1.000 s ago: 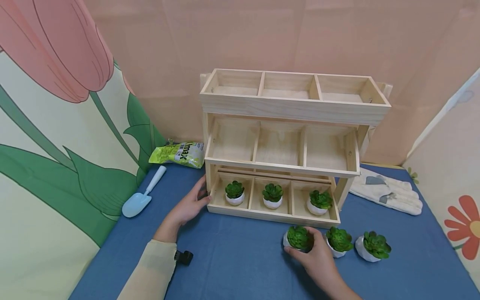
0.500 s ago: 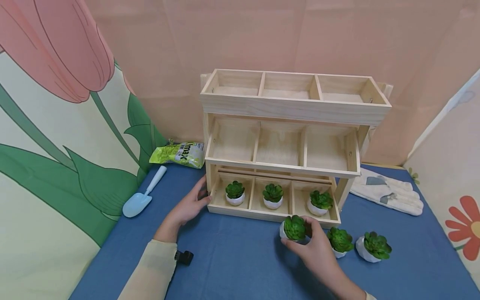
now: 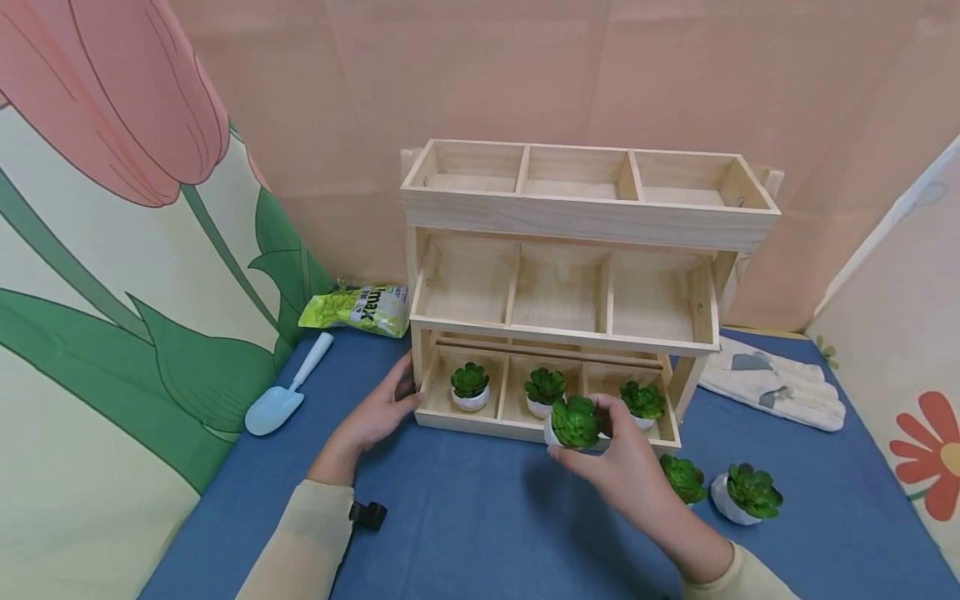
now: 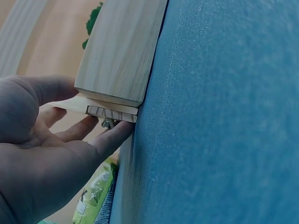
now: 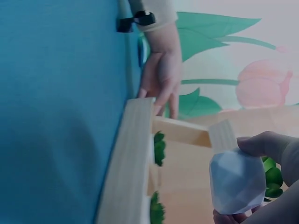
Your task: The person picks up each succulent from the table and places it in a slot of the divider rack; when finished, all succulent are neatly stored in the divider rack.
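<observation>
At the left of the head view, a trowel [image 3: 281, 400] and a bag [image 3: 360, 308] are seen on the counter [image 3: 450, 517]. A metal fastener [image 4: 108, 123] behind the lower left corner of the shelf [image 3: 588, 221] is revealed only in the left wrist view. The faceted pot [image 5: 237, 182] of the held plant [image 3: 576, 422], largely covered in the head view, is exposed at the lower right of the right wrist view.

Right of centre in the head view, the plant is held off the counter, before the lower tray. Its leaves are turned up toward the head camera; in the right wrist view its axis is laid across the frame, pot left, leaves right.

The shelf's corner is grasped by the left hand [image 3: 378, 412], thumb in front, fingers behind. The pot is pinched in the grip of the right hand [image 3: 626, 467], the forearm angled in from the lower right.
</observation>
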Demonstrator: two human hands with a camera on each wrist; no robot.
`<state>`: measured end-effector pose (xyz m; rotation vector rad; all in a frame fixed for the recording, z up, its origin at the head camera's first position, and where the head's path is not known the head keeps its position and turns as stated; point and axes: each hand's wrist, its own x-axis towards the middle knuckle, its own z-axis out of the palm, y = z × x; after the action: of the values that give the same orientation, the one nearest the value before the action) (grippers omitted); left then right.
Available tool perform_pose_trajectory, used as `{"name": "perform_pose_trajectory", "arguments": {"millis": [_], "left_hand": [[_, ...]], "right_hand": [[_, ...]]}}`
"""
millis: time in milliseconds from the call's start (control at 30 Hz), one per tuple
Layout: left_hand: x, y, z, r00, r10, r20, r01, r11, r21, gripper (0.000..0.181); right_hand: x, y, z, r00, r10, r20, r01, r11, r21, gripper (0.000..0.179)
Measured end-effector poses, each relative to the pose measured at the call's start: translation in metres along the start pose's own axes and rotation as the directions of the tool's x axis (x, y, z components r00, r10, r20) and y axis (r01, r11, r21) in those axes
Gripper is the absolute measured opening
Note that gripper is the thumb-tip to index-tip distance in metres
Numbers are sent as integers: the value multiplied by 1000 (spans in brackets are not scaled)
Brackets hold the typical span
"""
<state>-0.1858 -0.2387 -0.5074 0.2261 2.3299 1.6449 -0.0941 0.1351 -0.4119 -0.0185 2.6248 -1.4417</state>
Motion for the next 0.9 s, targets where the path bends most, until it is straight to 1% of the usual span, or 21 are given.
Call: {"name": "perform_pose_trajectory", "arguments": {"millis": [133,200,333,433,533,733,900], "left_hand": [[-1,1,0,1000,3,-1,-3,1000,9,82],[-1,1,0,1000,5,-2,-5,1000,10,82],[0,2,0,1000,4,-4,-4,1000,3,82],[0,2,0,1000,3,-2,-3,1000,-2,82],[1,2,0,1000,3,-3,-3,1000,1,82],[0,1,1,1000,-4,-12,4,1000,0,82],[0,0,1,1000,-2,-17,2,1000,8,81]], "right_hand": [[4,-18,-5,999,-34,12,34,999,22,86],[8,-26,-7,997,-72,8,72,997,38,82],[15,-43,-9,986,-164,-11,164,984,66,74],[21,-54,-9,977,-211,-23,212,975,67,73],[28,-66,-10,973,-229,-24,230,971,60,75],[53,-87,-10,963,-271,-7,270,956,112,76],[72,-100,-4,955,-297,2,293,943,158,77]]}}
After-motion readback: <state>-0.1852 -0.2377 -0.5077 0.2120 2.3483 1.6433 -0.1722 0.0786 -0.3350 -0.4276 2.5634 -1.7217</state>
